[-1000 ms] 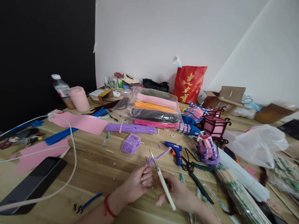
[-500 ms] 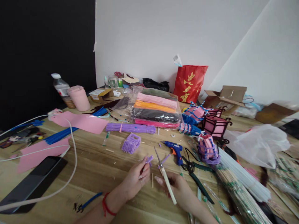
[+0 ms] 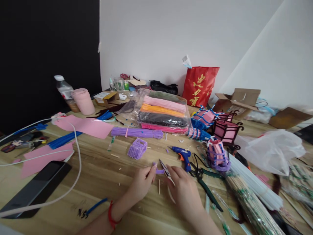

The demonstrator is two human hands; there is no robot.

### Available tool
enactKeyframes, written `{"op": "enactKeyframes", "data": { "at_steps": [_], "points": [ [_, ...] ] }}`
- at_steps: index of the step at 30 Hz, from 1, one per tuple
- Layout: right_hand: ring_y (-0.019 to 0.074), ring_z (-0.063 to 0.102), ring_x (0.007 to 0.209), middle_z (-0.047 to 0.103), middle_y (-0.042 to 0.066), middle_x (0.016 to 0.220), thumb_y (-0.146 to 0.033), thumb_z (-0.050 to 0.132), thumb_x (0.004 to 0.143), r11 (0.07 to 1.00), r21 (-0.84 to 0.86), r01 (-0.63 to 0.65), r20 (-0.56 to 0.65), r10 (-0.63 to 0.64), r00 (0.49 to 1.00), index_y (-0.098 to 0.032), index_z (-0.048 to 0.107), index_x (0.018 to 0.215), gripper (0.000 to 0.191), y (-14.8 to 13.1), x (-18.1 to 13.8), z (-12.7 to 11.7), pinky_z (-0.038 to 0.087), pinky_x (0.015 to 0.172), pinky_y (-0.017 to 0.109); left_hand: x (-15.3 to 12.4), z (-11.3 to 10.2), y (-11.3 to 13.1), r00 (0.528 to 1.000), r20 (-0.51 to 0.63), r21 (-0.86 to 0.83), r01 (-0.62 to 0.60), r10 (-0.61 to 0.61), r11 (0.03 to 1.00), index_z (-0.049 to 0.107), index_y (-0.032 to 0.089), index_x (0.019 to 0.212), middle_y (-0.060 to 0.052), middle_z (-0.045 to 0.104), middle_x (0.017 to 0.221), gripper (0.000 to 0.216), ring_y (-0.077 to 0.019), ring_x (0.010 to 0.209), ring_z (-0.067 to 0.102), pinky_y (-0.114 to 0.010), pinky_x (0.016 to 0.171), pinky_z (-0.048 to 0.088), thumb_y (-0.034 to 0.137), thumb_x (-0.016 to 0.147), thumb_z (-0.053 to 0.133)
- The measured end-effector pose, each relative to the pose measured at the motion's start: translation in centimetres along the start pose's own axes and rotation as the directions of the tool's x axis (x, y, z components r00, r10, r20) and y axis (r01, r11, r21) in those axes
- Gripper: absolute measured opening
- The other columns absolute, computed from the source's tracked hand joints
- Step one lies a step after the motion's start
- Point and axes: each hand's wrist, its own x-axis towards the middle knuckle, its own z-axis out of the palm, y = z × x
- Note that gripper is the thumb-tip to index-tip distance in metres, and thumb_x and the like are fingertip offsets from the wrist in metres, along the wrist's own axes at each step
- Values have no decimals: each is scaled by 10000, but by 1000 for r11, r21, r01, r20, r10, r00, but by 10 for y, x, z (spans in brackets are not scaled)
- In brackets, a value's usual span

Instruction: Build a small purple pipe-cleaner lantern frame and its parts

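My left hand [image 3: 143, 181], with a red cord on its wrist, pinches a short, bent piece of purple pipe cleaner [image 3: 160, 171]. My right hand [image 3: 184, 187] grips needle-nose pliers [image 3: 164, 167] with pale handles, their jaws pointing up and left, close beside the purple piece. Whether the jaws touch it I cannot tell. Just beyond the hands sits a small purple pipe-cleaner frame [image 3: 137, 148]. A bundle of purple pipe cleaners [image 3: 137, 133] lies behind that. A thin wooden stick [image 3: 159, 187] rests on the table between my hands.
To the right are a blue glue gun [image 3: 182, 155], green-handled cutters [image 3: 207, 189], small pink lanterns [image 3: 225, 132] and bundled sticks [image 3: 251, 202]. A phone [image 3: 36, 187] and white cable [image 3: 79, 163] lie left. Bagged pipe cleaners [image 3: 163, 111] and a red bag [image 3: 200, 86] stand behind.
My right hand has moved up and turned over the pliers, bringing their jaws nearer the purple piece. My left hand has shifted slightly left, still holding that piece.
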Motion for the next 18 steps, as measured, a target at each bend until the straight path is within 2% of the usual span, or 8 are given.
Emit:
{"op": "enactKeyframes", "data": {
  "at_steps": [2, 5, 7, 10, 13, 16, 18],
  "points": [
    [253, 594, 899, 661, 115, 988, -166, 434, 894, 998, 10, 64, 3, -64, 998, -161, 621, 1059, 250, -8, 2, 2, 410, 815, 342, -1, 1, 0, 998, 44, 43, -35, 33, 998, 409, 201, 458, 38, 393, 399, 444, -119, 426, 386, -250, 483, 275, 388, 861, 431],
    [246, 608, 830, 679, 110, 888, -131, 417, 892, 998, 43, 42, 45, -44, 998, -156, 655, 888, 240, -11, 5, 5, 411, 756, 330, -2, 0, -3, 984, 102, 152, -159, 145, 975, 447, 197, 509, 27, 443, 454, 387, -128, 477, 425, -250, 511, 288, 312, 877, 423],
    [226, 616, 777, 684, 98, 838, -121, 444, 872, 991, 132, -7, 79, -4, 997, -162, 657, 835, 220, -8, 4, 4, 411, 697, 295, -2, -2, -5, 958, 152, 246, -275, 244, 929, 495, 194, 581, 5, 513, 548, 311, -145, 556, 473, -253, 555, 318, 256, 878, 425],
    [181, 616, 677, 686, 63, 731, -101, 479, 824, 938, 339, -76, 155, 24, 988, -178, 659, 743, 213, -1, 0, 4, 402, 632, 248, -4, -5, -9, 891, 272, 375, -445, 362, 813, 533, 184, 694, -39, 579, 713, 231, -180, 702, 520, -274, 639, 367, 197, 882, 399],
    [152, 608, 586, 681, 40, 658, -78, 471, 776, 805, 564, -184, 286, 19, 958, -175, 665, 694, 232, 7, -6, 8, 407, 569, 225, -5, -8, -8, 814, 418, 431, -568, 403, 701, 514, 183, 699, -39, 569, 724, 243, -186, 741, 514, -282, 670, 385, 200, 897, 375],
    [142, 593, 525, 660, 26, 594, -132, 524, 750, 580, 740, -340, 435, -27, 900, -154, 668, 663, 169, 13, -11, 13, 422, 519, 222, -7, -9, -4, 737, 523, 383, -652, 429, 654, 481, 185, 671, -15, 537, 660, 270, -164, 694, 493, -274, 695, 389, 197, 908, 354],
    [133, 572, 483, 632, 10, 538, -237, 631, 714, 422, 784, -456, 530, -71, 845, -148, 647, 597, 148, 15, -13, 14, 427, 502, 225, -9, -9, -1, 703, 552, 329, -677, 448, 658, 478, 184, 668, -9, 529, 645, 279, -156, 678, 483, -267, 703, 390, 197, 912, 342]
  ]
}}
